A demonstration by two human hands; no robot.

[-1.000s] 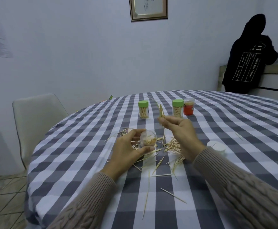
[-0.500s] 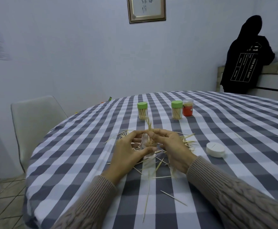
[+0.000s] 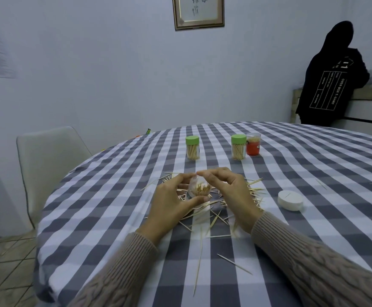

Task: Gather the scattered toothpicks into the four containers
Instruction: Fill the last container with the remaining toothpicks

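Note:
My left hand grips a clear open container, tilted and partly filled with toothpicks. My right hand hovers just over its mouth, fingers curved and tips close together, with nothing visible between them. Scattered toothpicks lie on the checked tablecloth under and around both hands, and a few long ones lie nearer to me. Farther back stand two green-lidded containers full of toothpicks and a red container without a lid.
A white round lid lies right of my hands. Stray toothpicks lie at the far right. The round table has a white chair at its left edge. A person in a black hoodie stands at the back right.
My right hand carried a bundle of toothpicks down from in front of the green-lidded containers to the clear container and let it go inside. The left hand kept its hold.

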